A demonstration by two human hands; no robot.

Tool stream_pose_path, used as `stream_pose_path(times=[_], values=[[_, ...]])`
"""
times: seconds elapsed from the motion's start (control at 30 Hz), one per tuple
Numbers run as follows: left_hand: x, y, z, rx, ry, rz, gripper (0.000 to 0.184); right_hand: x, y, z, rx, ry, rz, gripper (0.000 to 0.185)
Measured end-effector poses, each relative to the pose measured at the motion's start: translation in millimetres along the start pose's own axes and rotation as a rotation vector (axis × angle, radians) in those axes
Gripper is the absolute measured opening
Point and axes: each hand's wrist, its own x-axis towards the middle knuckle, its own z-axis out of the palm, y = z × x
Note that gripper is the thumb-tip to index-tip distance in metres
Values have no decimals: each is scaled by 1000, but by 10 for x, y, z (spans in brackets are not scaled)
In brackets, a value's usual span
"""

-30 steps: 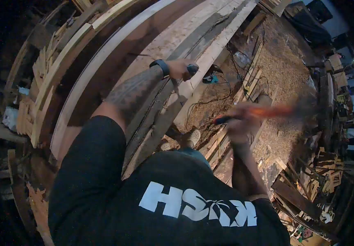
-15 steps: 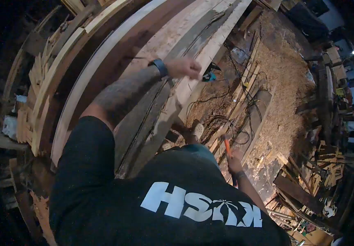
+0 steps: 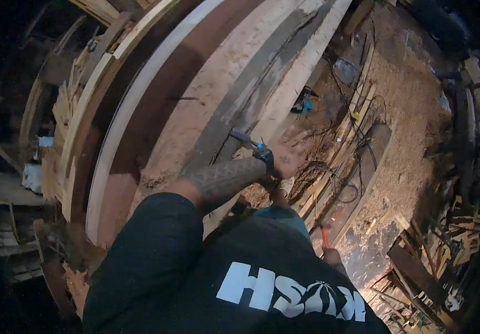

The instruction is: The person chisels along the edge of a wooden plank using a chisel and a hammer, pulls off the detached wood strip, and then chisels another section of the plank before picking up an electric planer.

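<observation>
My left hand [image 3: 289,160], with a dark watch on its wrist, is low over the near edge of a long pale plank [image 3: 307,64]. It is smeared, so its fingers and anything in them cannot be made out. Just beyond the watch, a tool with a grey metal end [image 3: 242,137] lies across the dark seam of the grey timber [image 3: 240,97]; blue shows near it, and my wrist hides the rest. Down by my right side, my right hand [image 3: 332,256] is closed around an orange-handled tool [image 3: 324,238], partly hidden by my body.
Curved timbers [image 3: 120,117] rise on the left. A teal power tool [image 3: 304,106] sits beyond the plank. Black cords [image 3: 357,192] run over boards and a dark beam [image 3: 370,158] on the shaving-covered floor [image 3: 412,128]. Wood scraps [image 3: 423,264] are piled at right.
My left hand has come down and closer to my body, uncovering the metal-ended tool on the timber. My right hand with the orange-handled tool appears lower. The view has shifted slightly.
</observation>
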Motion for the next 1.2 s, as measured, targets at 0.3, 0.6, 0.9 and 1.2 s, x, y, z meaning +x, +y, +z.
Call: stream_pose_path(times=[0.3,0.6,0.9,1.2], values=[[-35,-37,-189,-321,-339,-163,22,117,-638,14,35,-44,-115,60],[38,61,-360,-276,-397,-242,26,173,-518,97,106,-58,-84,50],[-750,-1549,-1931,-1165,466,-571,42,12,102,213,-36,4,-146,48],[-168,-1200,-2296,-1300,573,-505,33,340,669,264,-225,-56,-232,60]])
